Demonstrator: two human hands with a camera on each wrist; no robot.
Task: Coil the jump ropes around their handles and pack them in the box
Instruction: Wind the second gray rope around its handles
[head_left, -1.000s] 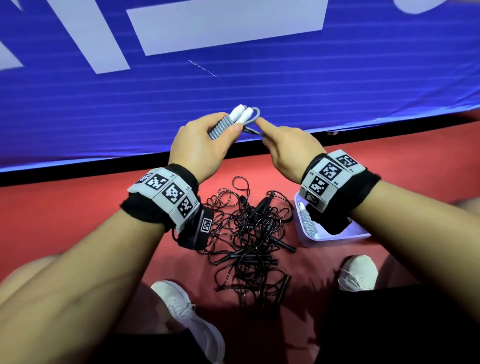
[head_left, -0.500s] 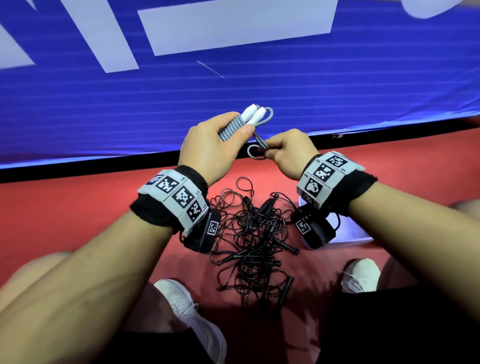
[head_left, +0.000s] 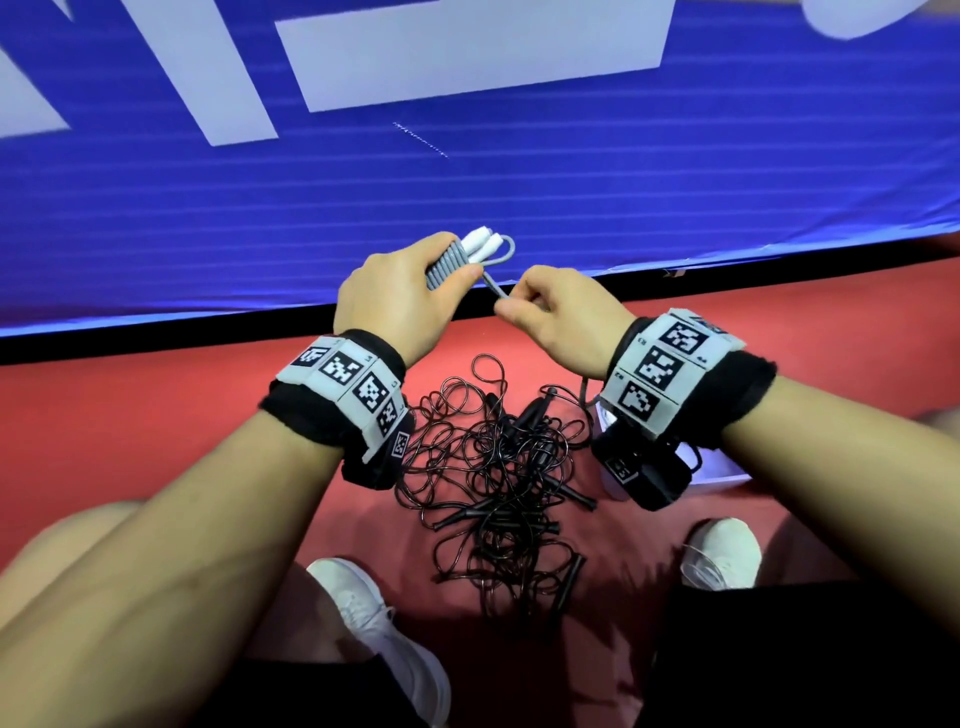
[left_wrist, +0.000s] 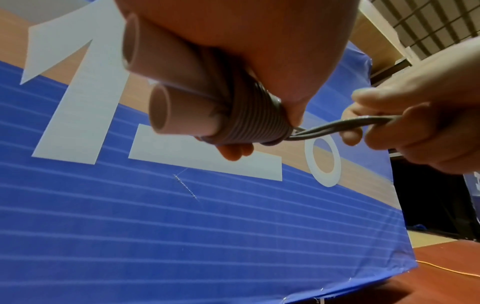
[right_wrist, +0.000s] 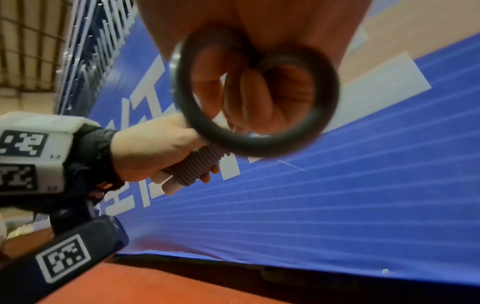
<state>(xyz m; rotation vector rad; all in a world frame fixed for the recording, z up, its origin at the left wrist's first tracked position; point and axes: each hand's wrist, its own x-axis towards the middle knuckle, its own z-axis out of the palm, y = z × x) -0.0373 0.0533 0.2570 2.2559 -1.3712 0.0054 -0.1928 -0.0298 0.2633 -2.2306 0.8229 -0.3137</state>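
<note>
The left hand (head_left: 395, 296) grips the coiled grey rope (head_left: 448, 264) up by the blue mat, the right hand (head_left: 558, 317) pinches its last loop (right_wrist: 255, 98); pull snug, tuck it under.

The grey jump rope (head_left: 451, 264) is being held up in the air, its cord wound in tight, even turns around the two white handles (head_left: 482, 242), which are lying side by side with their ends sticking out of the coil. A short doubled length of cord (left_wrist: 335, 127) is being drawn out sideways from the end of the coil — its tail curling into a loose loop (right_wrist: 257, 98).

The black jump ropes (head_left: 498, 467) are lying uncoiled on the red floor in one tangled heap, thin cords looping over the slim black handles. The pale box (head_left: 719, 475) is sitting on the floor just beside the heap — largely hidden.
</note>
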